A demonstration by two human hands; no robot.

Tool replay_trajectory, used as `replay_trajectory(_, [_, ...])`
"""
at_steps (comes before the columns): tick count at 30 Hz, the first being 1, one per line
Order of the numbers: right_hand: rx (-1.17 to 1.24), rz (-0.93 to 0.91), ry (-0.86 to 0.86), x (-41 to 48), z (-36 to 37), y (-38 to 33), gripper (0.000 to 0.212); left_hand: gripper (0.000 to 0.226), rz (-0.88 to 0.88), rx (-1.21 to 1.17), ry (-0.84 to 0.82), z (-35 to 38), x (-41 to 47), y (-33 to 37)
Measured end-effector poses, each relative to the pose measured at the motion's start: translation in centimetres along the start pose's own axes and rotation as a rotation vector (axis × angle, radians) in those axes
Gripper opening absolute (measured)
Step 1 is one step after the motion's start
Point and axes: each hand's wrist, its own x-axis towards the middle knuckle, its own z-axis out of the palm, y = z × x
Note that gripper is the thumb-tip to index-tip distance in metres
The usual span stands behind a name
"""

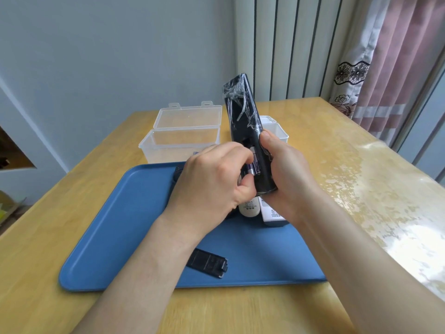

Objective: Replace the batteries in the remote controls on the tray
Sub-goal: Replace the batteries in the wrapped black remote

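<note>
The right hand [286,174] holds a black remote control [243,112] up in the air above the blue tray [134,225]. Its fingers and thumb wrap around the lower part of the remote. The remote stands almost straight up and leans a little to the left. Its back faces the person. Crinkly clear plastic wrap covers its top half.

The battery slot in the back of the remote is open. A purple and silver battery [255,163] sits in the slot. The left hand [209,182] is right beside it, with its fingers bent. The fingertips and thumb pinch the battery.

The tray lies flat on a yellow wooden table [337,153]. A black battery cover [208,262] lies on the tray, near the front edge, partly behind the left arm. Two more remotes lie on the tray under the hands. One is a white remote [250,209]. Just to its right is a white and dark remote [273,215]. Only their near ends show. A dark round thing peeks out behind the left hand, but I cannot tell what it is.

Behind the tray stands a clear plastic box [183,138] with its lid open. A small white box [279,131] stands behind the black remote. A pink curtain [390,68] hangs at the far right.
</note>
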Motion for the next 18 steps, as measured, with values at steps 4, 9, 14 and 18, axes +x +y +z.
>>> replay_trajectory(4, [-0.016,0.041,0.034,0.0,0.4,0.4,0.026,0.016,-0.011,-0.015,0.055,-0.3,0.2,-0.6])
replay_trajectory(9, [-0.041,0.079,0.037,0.2,0.7,0.9,0.027,0.019,-0.112,-0.183,-0.014,-1.0,0.3,-1.1])
replay_trajectory(14, [-0.068,0.02,0.063,0.4,0.3,0.5,0.028,0.026,-0.085,-0.189,-0.155,-1.4,0.4,-0.9])
replay_trajectory(18, [-0.107,-0.022,0.053,0.5,0.4,0.9,0.027,0.031,-0.044,-0.082,-0.188,-1.3,0.4,-0.7])
